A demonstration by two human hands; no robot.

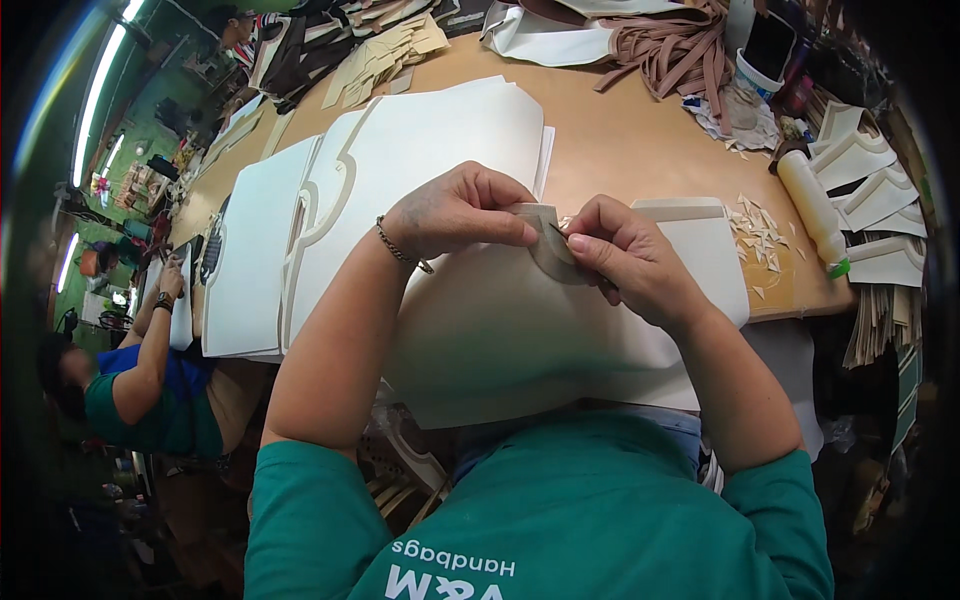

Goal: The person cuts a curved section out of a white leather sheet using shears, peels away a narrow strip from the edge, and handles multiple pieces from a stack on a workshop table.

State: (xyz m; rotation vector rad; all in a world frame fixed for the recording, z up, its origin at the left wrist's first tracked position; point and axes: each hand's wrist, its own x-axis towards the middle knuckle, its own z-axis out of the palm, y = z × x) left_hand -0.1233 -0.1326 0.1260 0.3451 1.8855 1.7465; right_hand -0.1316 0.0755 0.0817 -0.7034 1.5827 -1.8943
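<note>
A large white panel (480, 340) lies over the table's near edge and against my body. Its far edge, bent up between my hands, carries a curved grey-beige strip (556, 250). My left hand (462, 212) is closed on this strip, thumb on top and fingers folded behind. Just to the right, my right hand (625, 250) pinches at the strip's edge with thumb and forefinger. A thin dark tip shows at those fingers, too small to name. The lower fingers of the right hand are curled and partly hidden.
Stacked white panels (440, 125) with beige edging cover the left. Small pale triangular scraps (757, 235) lie at right, near a cream bottle with a green cap (812, 210). Brown strips (680, 50) are heaped at the back. A co-worker (150, 390) works at far left.
</note>
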